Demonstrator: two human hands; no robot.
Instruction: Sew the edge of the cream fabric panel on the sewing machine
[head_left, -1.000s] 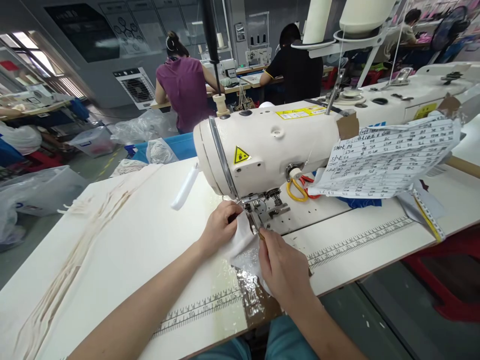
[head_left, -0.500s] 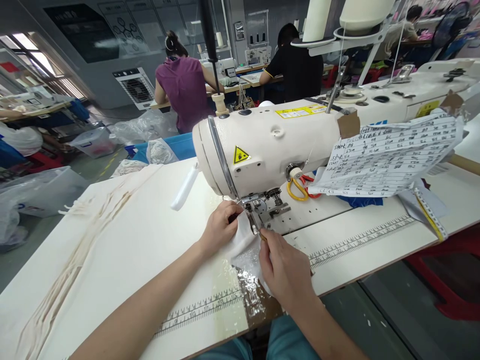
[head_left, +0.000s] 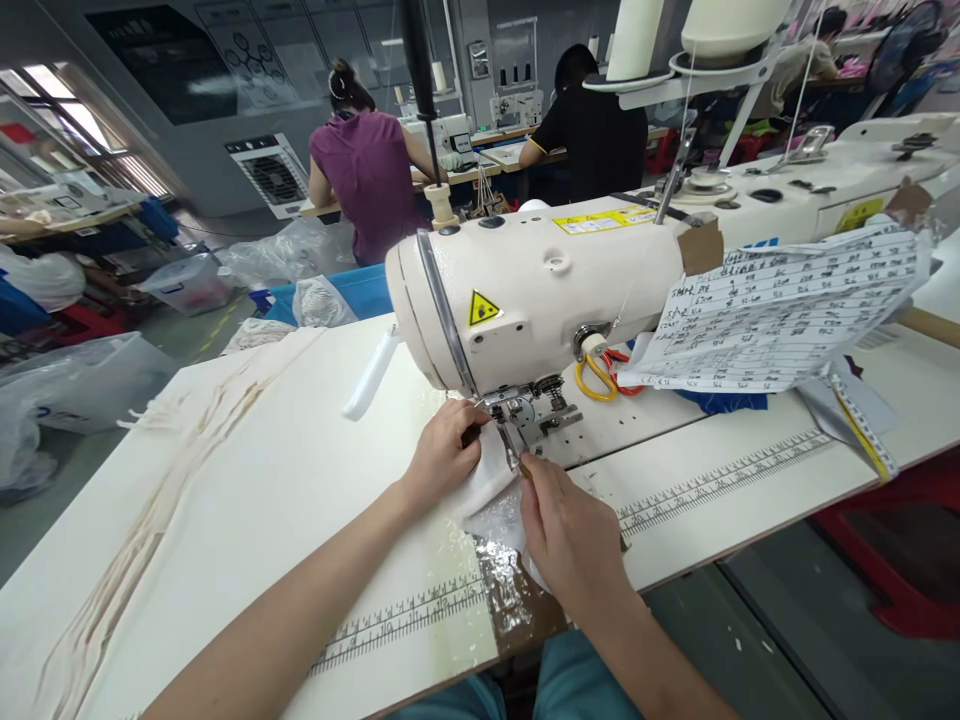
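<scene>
A white sewing machine [head_left: 540,290] stands on the table, its needle area and metal presser foot [head_left: 514,450] low at the centre. White fabric [head_left: 491,470] lies under and in front of the foot. My left hand [head_left: 444,445] is closed on the fabric's left side, its fingertips close to the needle area. On the other side, my right hand [head_left: 574,530] is closed in a pinch just in front of the foot; what sits between its fingertips is too small to make out. Part of the fabric shows beneath this hand.
Long cream fabric strips [head_left: 150,540] lie along the table's left. Scissors with yellow and red handles [head_left: 596,380] rest behind the foot. A handwritten sheet [head_left: 780,310] hangs at the machine's right, above a tape measure [head_left: 862,430]. Two people [head_left: 364,180] sit at machines beyond.
Almost nothing differs. The fabric and both hands have shifted very slightly at the foot, with the grips unchanged.
</scene>
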